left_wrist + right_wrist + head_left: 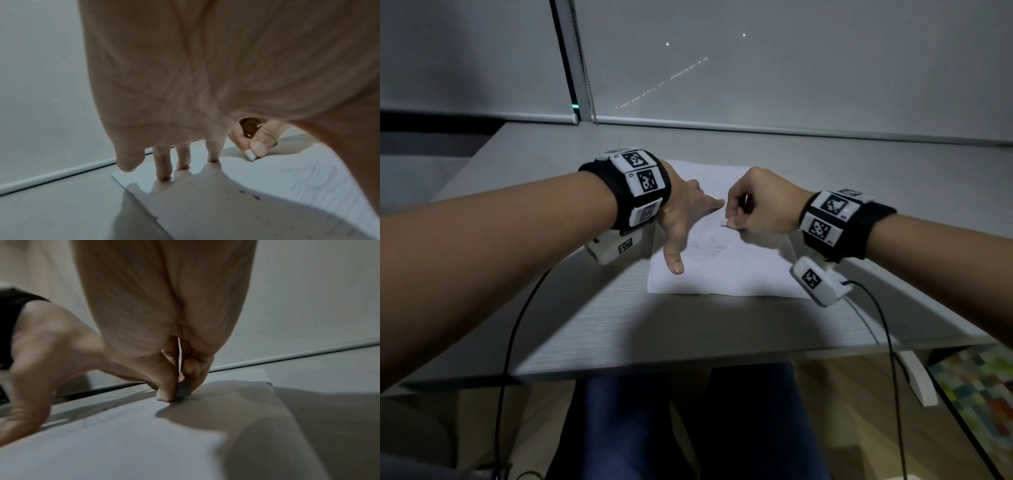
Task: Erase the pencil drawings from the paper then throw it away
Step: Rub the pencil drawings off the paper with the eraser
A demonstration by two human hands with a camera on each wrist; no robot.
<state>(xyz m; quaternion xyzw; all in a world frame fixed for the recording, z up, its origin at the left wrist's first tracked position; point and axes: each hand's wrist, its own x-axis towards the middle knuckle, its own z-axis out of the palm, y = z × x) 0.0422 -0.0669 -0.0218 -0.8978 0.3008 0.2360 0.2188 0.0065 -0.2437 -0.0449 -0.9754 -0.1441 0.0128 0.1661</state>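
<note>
White rectangular sheet of paper (726, 274): flat on the grey wood-grain desk (619, 325), faint pencil scribbles (705, 245) at its middle; no legible writing. Small white block eraser (725, 223): on the paper just beyond the scribbles, pinched between thumb and fingertips of the right hand (760, 205), knuckles raised. Left hand (681, 212): on the paper's left part, fingers spread straight, tips pressing down. Black wristbands (626, 185): black-and-white square marker tiles, small characters unreadable.

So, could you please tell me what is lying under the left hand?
The left hand presses spread fingertips on the paper, which lies on the desk. Faint pencil marks show beside its thumb; any marks beneath the fingers are hidden.
</note>
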